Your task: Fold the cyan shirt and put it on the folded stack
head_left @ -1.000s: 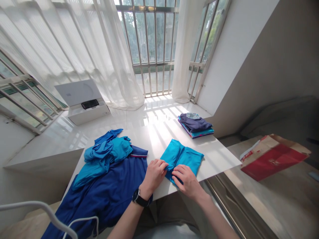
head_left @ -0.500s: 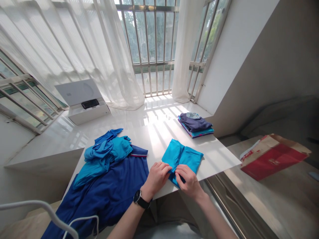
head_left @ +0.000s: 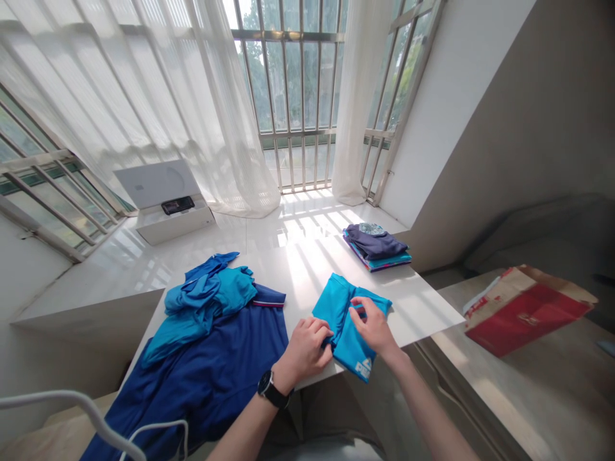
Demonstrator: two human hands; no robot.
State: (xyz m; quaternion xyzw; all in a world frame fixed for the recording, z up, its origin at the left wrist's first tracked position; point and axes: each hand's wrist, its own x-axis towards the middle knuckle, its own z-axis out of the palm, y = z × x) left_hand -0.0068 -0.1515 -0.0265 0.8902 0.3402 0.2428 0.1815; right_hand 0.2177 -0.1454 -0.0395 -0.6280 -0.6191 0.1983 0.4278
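Observation:
A bright turquoise garment [head_left: 336, 301], folded into a rough square with a crease down its middle, lies at the near edge of the white table [head_left: 423, 307]. White lettering shows on its lower right corner, which hangs over the edge. My left hand [head_left: 310, 346], a watch at its wrist, has its fingers closed on the garment's lower left part. Over the right half is my right hand [head_left: 372, 323], fingers curved and apart, holding nothing. Left of them lie a crumpled teal garment [head_left: 225, 288] and dark blue clothing [head_left: 230, 346].
Folded clothes [head_left: 377, 246] are stacked at the table's back right. An open white box [head_left: 175, 224] holding a black device stands on the sill at back left. A red and brown paper bag [head_left: 528, 314] lies at right. A white cable [head_left: 86, 406] crosses the lower left.
My right hand has let go of the garment's near part and moved up and right. The garment's lower right part now lies flat with its lettering showing. The view has tilted slightly upward.

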